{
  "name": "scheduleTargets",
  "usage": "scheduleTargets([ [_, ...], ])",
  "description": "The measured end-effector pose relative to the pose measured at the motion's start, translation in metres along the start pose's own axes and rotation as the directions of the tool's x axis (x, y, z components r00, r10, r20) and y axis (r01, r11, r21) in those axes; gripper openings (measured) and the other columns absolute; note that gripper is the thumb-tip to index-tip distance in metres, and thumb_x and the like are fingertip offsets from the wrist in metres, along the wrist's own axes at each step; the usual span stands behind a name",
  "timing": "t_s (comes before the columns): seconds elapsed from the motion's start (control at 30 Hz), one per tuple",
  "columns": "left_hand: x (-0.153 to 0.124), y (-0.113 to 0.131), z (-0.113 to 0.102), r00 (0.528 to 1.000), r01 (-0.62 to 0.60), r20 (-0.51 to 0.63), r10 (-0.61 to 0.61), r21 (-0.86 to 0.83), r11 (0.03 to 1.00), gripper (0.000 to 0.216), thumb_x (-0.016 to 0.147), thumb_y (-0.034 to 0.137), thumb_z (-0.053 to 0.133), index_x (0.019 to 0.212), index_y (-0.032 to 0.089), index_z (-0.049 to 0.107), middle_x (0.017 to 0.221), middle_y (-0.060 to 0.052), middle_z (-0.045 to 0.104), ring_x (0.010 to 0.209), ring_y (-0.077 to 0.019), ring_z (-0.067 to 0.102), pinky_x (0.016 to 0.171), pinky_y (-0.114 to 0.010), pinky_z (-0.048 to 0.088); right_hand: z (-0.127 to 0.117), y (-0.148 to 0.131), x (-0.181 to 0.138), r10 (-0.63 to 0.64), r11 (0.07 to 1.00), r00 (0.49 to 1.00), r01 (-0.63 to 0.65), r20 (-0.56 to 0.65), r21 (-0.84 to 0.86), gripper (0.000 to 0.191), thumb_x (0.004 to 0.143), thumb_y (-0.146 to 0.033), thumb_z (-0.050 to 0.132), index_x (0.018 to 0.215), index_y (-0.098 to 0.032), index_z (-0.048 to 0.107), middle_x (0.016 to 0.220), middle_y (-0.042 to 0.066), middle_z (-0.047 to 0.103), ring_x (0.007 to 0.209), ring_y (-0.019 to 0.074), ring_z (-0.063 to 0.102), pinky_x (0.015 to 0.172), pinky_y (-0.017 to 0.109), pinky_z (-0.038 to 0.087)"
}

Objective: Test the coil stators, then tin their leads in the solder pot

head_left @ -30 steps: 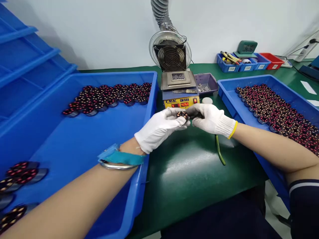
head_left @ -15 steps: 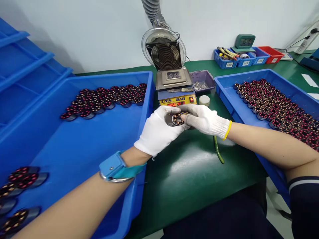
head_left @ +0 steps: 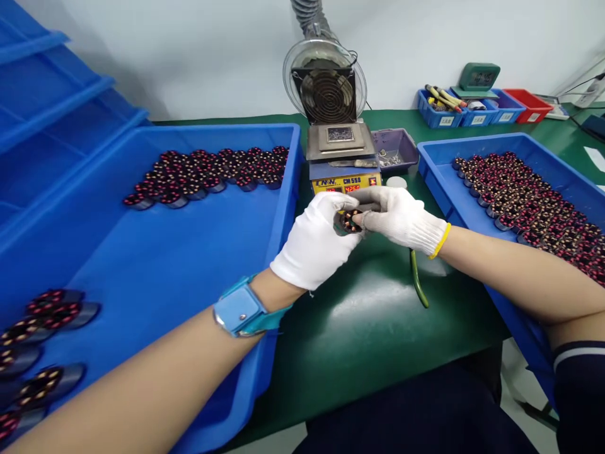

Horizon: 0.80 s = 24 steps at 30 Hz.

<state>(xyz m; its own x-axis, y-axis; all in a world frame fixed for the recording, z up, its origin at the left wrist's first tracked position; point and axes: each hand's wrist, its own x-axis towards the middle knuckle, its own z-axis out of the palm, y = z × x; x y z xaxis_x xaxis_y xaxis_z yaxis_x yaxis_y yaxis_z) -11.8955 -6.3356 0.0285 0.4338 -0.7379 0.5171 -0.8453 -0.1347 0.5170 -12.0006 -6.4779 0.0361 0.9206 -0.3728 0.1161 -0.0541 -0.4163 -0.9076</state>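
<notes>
My left hand, in a white glove, is closed around a small round motor stator with a dark rim and coppery winding ends in a ring. Gloved with a yellow cuff and grey at the fingertips, my right hand pinches the near side of this stator, thumb on its face. The fingers hide part of it. Both hands are just in front of a yellow and blue solder pot with a red digital display. Below my right hand, a green tool handle lies on the table, its upper end hidden.
A blue tray on the left and another blue tray on the right hold many stators. Behind stand a fume fan, a purple bin, small tool boxes and a green clock. A white round lid sits near the pot.
The view has shifted, moving the scene slightly right. Both hands stay on the stator, which appears turned a little between the fingers. The pot's display reads differently.
</notes>
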Motion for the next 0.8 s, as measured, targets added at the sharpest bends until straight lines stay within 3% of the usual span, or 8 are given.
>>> scheduleTargets([
  [0.17,0.002,0.001,-0.001,0.995,0.073,0.058,-0.077,0.054,0.996,0.032,0.078,0.032,0.065,0.108,0.021,0.070,0.110,-0.005,0.074,0.107,-0.0256,0.068,0.097,-0.034,0.052,0.002,-0.005,-0.005,-0.101,0.993,0.983,0.091,-0.153,-0.069,0.048,0.077,-0.017,0.068,0.125,-0.016,0.064,0.112,0.006,0.073,0.104,0.0215,0.071,0.095,0.035,0.058],
  [0.27,0.003,0.005,-0.007,0.978,0.178,0.104,-0.180,0.031,0.984,0.019,0.078,0.036,0.064,0.086,0.019,0.070,0.090,-0.005,0.075,0.090,-0.0249,0.071,0.083,-0.033,0.054,0.000,-0.001,-0.005,-0.131,0.986,0.969,0.105,-0.209,-0.132,0.046,0.077,-0.015,0.068,0.123,-0.017,0.065,0.106,0.004,0.074,0.102,0.0215,0.072,0.097,0.036,0.058],
  [0.33,0.004,0.007,-0.013,0.959,0.241,0.175,-0.221,-0.102,0.965,0.022,0.074,0.038,0.067,0.068,0.018,0.062,0.071,-0.004,0.070,0.069,-0.0204,0.067,0.067,-0.030,0.053,-0.001,0.002,-0.003,-0.123,0.990,0.964,0.102,-0.236,-0.098,0.045,0.077,-0.015,0.068,0.121,-0.017,0.065,0.105,0.004,0.074,0.102,0.0213,0.072,0.096,0.036,0.058],
  [0.43,0.007,0.004,-0.019,0.906,0.403,0.303,-0.296,-0.399,0.824,0.029,0.068,0.038,0.071,0.059,0.018,0.052,0.051,0.001,0.057,0.044,-0.0119,0.052,0.045,-0.024,0.042,-0.005,0.004,0.002,-0.070,0.997,0.967,0.076,-0.245,0.019,0.044,0.077,-0.018,0.068,0.121,-0.016,0.064,0.109,0.006,0.074,0.105,0.0224,0.071,0.094,0.035,0.059],
  [0.5,0.010,-0.001,-0.020,0.879,0.475,0.266,-0.395,-0.557,0.681,0.031,0.072,0.044,0.069,0.065,0.019,0.053,0.051,0.002,0.054,0.039,-0.0104,0.047,0.038,-0.023,0.035,-0.006,0.003,0.003,-0.032,0.997,0.970,0.049,-0.241,0.067,0.045,0.077,-0.021,0.069,0.121,-0.015,0.064,0.111,0.007,0.073,0.106,0.0235,0.070,0.093,0.037,0.059],
  [0.57,0.013,-0.005,-0.017,0.858,0.478,0.195,-0.474,-0.641,0.600,0.041,0.080,0.059,0.059,0.073,0.018,0.057,0.058,-0.001,0.059,0.042,-0.0114,0.052,0.035,-0.023,0.033,-0.007,0.000,0.003,-0.005,0.997,0.971,0.024,-0.237,0.075,0.047,0.076,-0.024,0.071,0.122,-0.014,0.064,0.111,0.008,0.073,0.105,0.0242,0.070,0.094,0.038,0.059],
  [0.67,0.014,-0.002,-0.013,0.859,0.498,0.237,-0.455,-0.595,0.631,0.054,0.083,0.070,0.051,0.077,0.017,0.060,0.066,-0.005,0.064,0.049,-0.0140,0.060,0.036,-0.023,0.035,-0.004,-0.008,0.000,0.019,0.998,0.973,-0.004,-0.231,0.065,0.045,0.076,-0.024,0.072,0.120,-0.014,0.065,0.110,0.009,0.073,0.105,0.0247,0.070,0.094,0.039,0.059],
  [0.8,0.010,0.013,-0.010,0.862,0.508,0.294,-0.414,-0.503,0.700,0.042,0.081,0.057,0.066,0.072,0.017,0.057,0.057,-0.001,0.059,0.045,-0.0116,0.056,0.040,-0.022,0.041,0.001,-0.016,-0.003,0.032,0.999,0.977,-0.022,-0.213,0.050,0.043,0.077,-0.021,0.071,0.119,-0.015,0.065,0.112,0.009,0.072,0.109,0.0242,0.069,0.097,0.038,0.058],
])
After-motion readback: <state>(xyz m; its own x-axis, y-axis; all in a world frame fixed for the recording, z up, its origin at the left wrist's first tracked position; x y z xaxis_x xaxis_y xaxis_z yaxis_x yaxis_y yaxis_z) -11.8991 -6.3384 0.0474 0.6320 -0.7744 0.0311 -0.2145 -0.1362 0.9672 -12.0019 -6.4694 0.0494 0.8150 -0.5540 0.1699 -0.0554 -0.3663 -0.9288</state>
